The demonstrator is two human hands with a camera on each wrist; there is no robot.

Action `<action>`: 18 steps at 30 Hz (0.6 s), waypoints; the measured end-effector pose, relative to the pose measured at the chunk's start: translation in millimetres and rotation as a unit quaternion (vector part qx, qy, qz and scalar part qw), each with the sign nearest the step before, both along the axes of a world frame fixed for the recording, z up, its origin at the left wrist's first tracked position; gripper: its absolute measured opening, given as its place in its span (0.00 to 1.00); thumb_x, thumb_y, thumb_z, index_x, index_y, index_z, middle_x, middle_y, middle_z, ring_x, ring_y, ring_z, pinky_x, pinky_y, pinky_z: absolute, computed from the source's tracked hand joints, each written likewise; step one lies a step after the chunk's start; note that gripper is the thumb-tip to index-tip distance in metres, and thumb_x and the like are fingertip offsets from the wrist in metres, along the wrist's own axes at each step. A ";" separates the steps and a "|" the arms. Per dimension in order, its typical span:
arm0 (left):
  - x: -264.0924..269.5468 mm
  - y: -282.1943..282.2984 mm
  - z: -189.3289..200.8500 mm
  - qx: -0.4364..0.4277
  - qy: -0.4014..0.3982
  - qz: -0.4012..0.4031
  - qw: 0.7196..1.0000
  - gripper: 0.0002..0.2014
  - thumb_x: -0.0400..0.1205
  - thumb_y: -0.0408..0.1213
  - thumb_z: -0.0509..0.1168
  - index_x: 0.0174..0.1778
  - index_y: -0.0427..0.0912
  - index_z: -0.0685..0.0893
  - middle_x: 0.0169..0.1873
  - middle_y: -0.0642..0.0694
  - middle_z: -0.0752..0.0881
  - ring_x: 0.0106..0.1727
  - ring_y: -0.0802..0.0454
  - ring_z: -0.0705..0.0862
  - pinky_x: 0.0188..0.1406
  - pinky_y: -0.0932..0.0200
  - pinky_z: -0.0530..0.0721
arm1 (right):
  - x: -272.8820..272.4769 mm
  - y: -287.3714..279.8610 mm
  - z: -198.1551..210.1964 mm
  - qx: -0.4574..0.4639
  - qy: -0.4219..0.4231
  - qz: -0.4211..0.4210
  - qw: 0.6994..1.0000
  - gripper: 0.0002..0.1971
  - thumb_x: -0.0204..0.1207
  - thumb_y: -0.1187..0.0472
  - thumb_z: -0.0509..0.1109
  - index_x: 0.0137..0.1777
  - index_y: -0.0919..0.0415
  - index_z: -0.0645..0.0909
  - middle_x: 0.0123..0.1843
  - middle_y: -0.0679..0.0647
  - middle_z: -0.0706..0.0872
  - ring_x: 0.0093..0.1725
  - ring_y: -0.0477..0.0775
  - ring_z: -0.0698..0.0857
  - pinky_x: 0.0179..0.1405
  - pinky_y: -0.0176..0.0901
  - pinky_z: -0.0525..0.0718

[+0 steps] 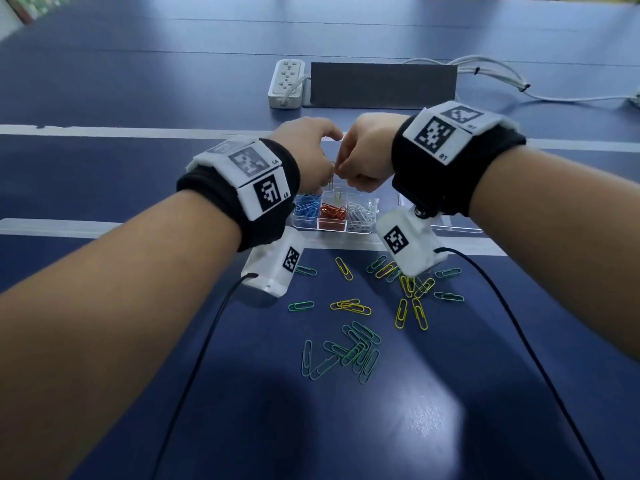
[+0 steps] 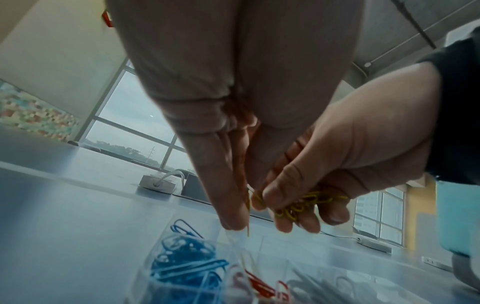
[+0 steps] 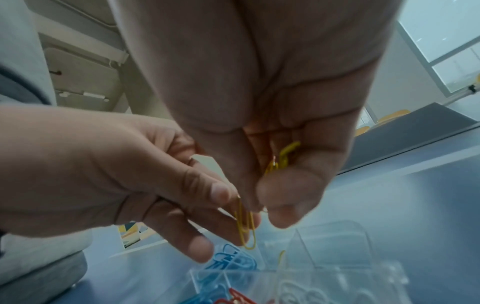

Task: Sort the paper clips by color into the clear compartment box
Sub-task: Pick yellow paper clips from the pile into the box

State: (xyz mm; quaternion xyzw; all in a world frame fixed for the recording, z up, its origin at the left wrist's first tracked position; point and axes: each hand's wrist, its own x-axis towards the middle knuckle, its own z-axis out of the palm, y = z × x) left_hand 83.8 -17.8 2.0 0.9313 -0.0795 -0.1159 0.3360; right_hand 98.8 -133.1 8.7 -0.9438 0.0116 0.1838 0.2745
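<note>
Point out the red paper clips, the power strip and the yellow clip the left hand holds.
red paper clips [image 1: 332,213], head view, middle of the pile.
power strip [image 1: 286,83], head view, socket face.
yellow clip [image 3: 245,230], right wrist view, hanging loop, pinched by the left hand [image 3: 116,174].

The head view looks forward and down over both forearms. Each wrist view peers along its palm from very near, upward-tilted. All three share the clear compartment box [image 1: 332,216] at lower frame.

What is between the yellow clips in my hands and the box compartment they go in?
Nothing visible. Both hands hold yellow clips directly over the open clear box, above the middle rear compartment, where a few yellow clips already lie. No lid covers it.
</note>
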 end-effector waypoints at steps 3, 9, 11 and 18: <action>-0.3 1.5 -0.6 -0.013 0.019 0.010 1.000 0.28 0.76 0.25 0.66 0.71 0.50 0.75 0.61 0.42 0.83 0.44 0.43 0.91 0.48 0.46 0.90 | 2.4 2.7 4.9 -0.051 0.004 0.033 0.998 0.10 0.70 0.64 0.71 0.50 0.65 0.89 0.45 0.60 0.93 0.46 0.57 0.92 0.56 0.56 0.88; -1.3 7.4 -1.7 -0.036 0.054 0.027 0.998 0.20 0.77 0.25 0.63 0.64 0.46 0.81 0.47 0.39 0.89 0.47 0.43 0.91 0.52 0.46 0.89 | 8.1 10.0 6.8 -0.105 -0.001 0.069 0.992 0.08 0.60 0.60 0.78 0.37 0.62 0.91 0.32 0.57 0.93 0.39 0.57 0.93 0.51 0.57 0.90; -3.8 8.6 -0.1 -0.048 0.068 0.028 0.996 0.22 0.79 0.25 0.63 0.67 0.46 0.79 0.46 0.39 0.88 0.49 0.43 0.90 0.53 0.45 0.89 | 9.0 13.0 7.8 -0.099 0.011 0.072 0.992 0.08 0.59 0.62 0.78 0.37 0.64 0.91 0.33 0.59 0.93 0.39 0.58 0.93 0.50 0.57 0.90; -10.2 11.8 1.2 -0.095 0.097 0.025 0.990 0.26 0.81 0.24 0.61 0.75 0.47 0.70 0.49 0.36 0.86 0.48 0.45 0.86 0.52 0.47 0.89 | 7.1 18.2 11.2 -0.111 -0.009 0.060 0.992 0.10 0.59 0.60 0.77 0.41 0.61 0.90 0.33 0.59 0.93 0.39 0.58 0.93 0.52 0.60 0.89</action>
